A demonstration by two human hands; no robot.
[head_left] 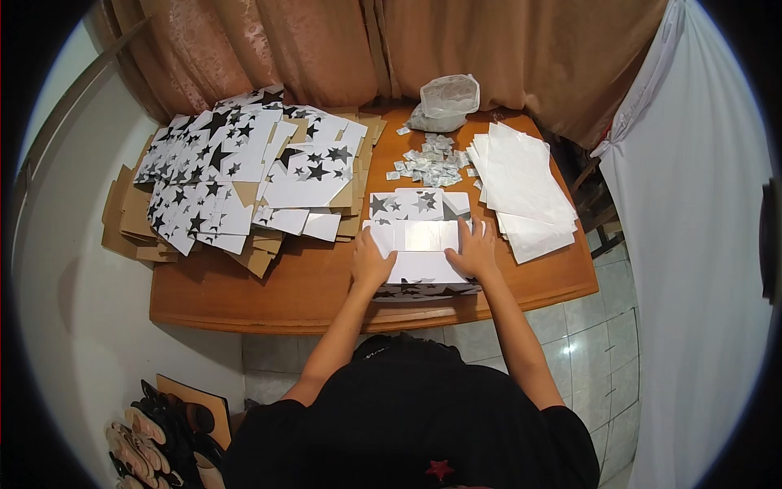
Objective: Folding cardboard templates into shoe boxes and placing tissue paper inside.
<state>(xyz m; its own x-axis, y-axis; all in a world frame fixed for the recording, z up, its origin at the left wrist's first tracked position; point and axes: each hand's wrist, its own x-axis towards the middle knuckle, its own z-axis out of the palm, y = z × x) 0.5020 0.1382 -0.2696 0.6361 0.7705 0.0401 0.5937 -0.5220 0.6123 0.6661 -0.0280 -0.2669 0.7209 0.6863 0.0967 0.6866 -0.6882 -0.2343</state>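
A white cardboard box (422, 267) printed with black stars sits at the near edge of the table. Its far flaps (406, 204) stand up, and a shiny pale rectangle (422, 235) shows in the middle of its top. My left hand (373, 259) grips the box's left side, thumb bent in over the top. On the opposite side my right hand (475, 249) holds it too, thumb on the top and fingers stretched along the edge. Just beyond the box lies a scatter of small clear-and-white packets (436, 161).
Flat star-printed cardboard blanks (216, 163) are piled over the left of the wooden table (244, 306). White paper sheets (525, 191) lie stacked on the right. A translucent plastic bag (444, 104) stands at the back. Shoes (147, 444) are on the floor at lower left.
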